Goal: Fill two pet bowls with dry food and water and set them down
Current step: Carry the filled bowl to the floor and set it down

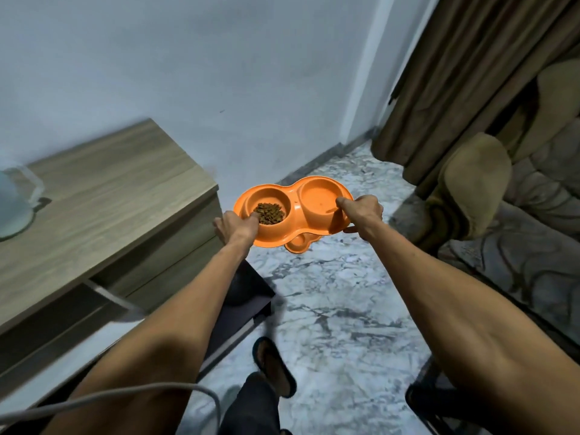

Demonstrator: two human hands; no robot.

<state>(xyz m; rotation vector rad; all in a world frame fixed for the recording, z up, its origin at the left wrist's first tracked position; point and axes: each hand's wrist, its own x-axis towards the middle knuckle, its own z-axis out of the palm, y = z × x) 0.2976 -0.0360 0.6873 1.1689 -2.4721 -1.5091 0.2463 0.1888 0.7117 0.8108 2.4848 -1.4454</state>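
Both arms reach straight out. The left hand (233, 227) and right hand (364, 211) each clamp an end rim of the orange double pet bowl (293, 196), thumbs on top, holding it in the air above the marble floor (339, 293). Brown kibble (269, 212) sits in its left well.
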